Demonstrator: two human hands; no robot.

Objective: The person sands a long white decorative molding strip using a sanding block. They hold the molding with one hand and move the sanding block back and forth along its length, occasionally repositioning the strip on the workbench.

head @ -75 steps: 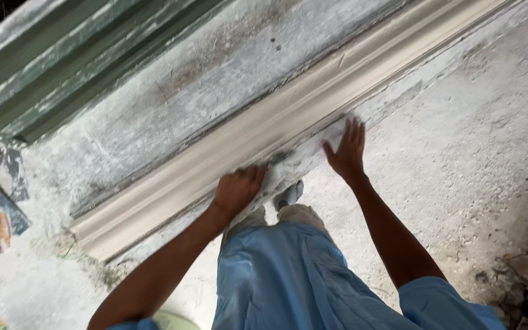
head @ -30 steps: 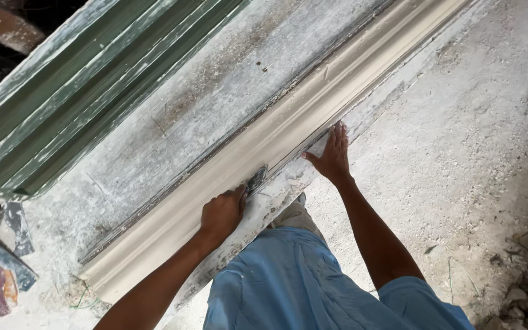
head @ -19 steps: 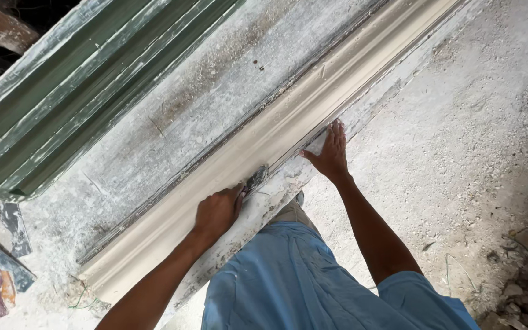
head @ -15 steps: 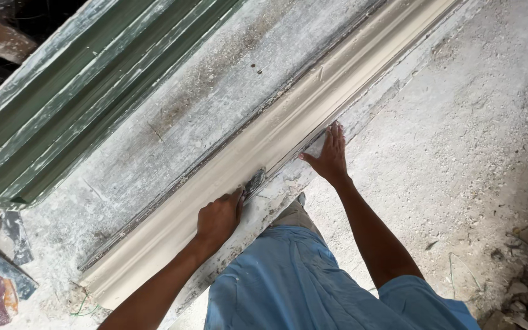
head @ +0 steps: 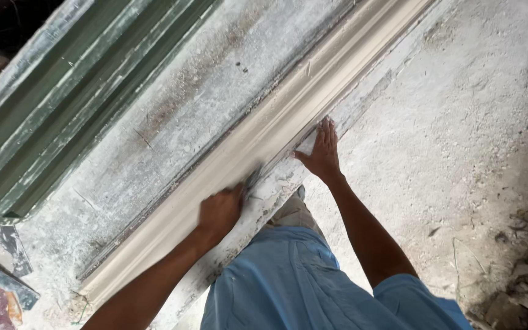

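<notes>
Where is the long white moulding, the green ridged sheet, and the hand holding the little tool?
long white moulding point(head: 276, 131), head view, on its ridged top face, mid-length.
green ridged sheet point(head: 87, 91), head view, on a green rib near its middle.
left hand point(head: 219, 211), head view, on the back of the hand.

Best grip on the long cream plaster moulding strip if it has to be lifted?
Take the long cream plaster moulding strip by its two long edges, hands spread wide apart, coming from the near side. It lies flat, long and slender on the dusty grey slab, so a single middle grip would likely let it sag.
</notes>
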